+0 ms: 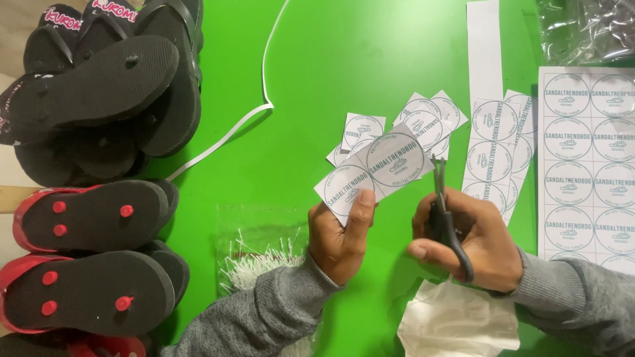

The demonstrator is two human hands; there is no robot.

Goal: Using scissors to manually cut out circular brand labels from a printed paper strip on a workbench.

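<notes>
Grey sleeves at bottom edge, over green desk [317,73]. Black and red sandals [99,198] stacked far left, uncut sticker sheet [585,165] far right. Left hand [340,238] pinches a two-label paper strip [374,172] between thumb and fingers, mid-desk. Right hand [473,241] is closed round scissors [444,218], blades at strip's right end. Cut round labels [423,119] lie just behind.

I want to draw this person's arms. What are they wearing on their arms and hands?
Both arms wear long grey knitted sleeves with a soft, slightly fuzzy look, ending in ribbed cuffs at the wrists. The left hand and the right hand are bare: no gloves show, and no rings, watch or bracelet can be seen.
</notes>
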